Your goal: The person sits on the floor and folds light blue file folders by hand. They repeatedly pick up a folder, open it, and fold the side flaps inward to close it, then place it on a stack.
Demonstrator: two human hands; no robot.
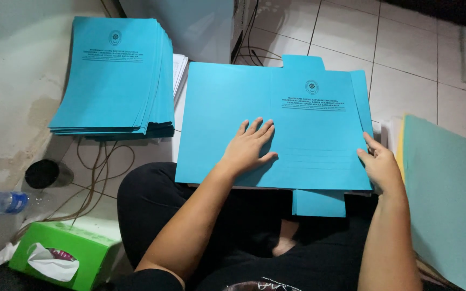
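A blue folder is spread flat over the lap, long axis left to right. It is pressed down mid-sheet by the open left hand; its right edge is pinched by the right hand

To your upper left, a stack of blue printed folders lies on the tiled floor beside the pale wall. Below it, thin brown cables loop past a round black object. A clear plastic bottle lies at the left edge. A green tissue box sits at the lower left corner. A teal sheet fills the right edge.
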